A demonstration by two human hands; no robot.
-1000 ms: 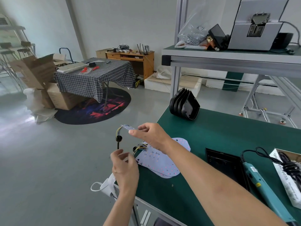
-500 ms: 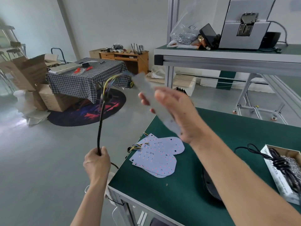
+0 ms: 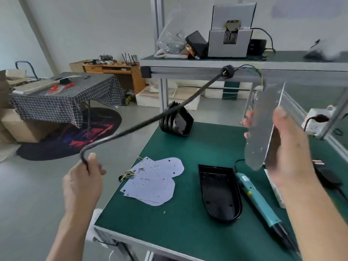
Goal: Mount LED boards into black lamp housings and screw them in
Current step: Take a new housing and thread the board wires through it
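The LED board (image 3: 263,127) is a long, pale grey plate with one rounded end, held up in the air on edge above the right side of the green bench (image 3: 184,223). Its rounded end points down and a few small holes dot its face. Motion blur softens it, so the LEDs themselves cannot be made out. From its upper end thin yellow and dark wires (image 3: 258,74) arc over to a black ring-shaped grommet (image 3: 227,72), and from there a thick black cable (image 3: 150,119) sweeps down and to the left, off the bench edge.

The right hand (image 3: 288,147) clasps the board, with the thumb along its near edge and the fingertips (image 3: 248,117) wrapped round the far edge. The left hand (image 3: 84,181) is closed round the bent lower end of the cable, thumb on top, out over the floor just left of the bench.

On the bench a black lamp housing (image 3: 220,193) lies open side up, near the middle. Just to its right lies a teal electric screwdriver (image 3: 261,202). To its left sits a loose pile of further LED boards (image 3: 154,183) with yellow wires at their left end. A stack of nested black housings (image 3: 177,121) stands at the far edge.
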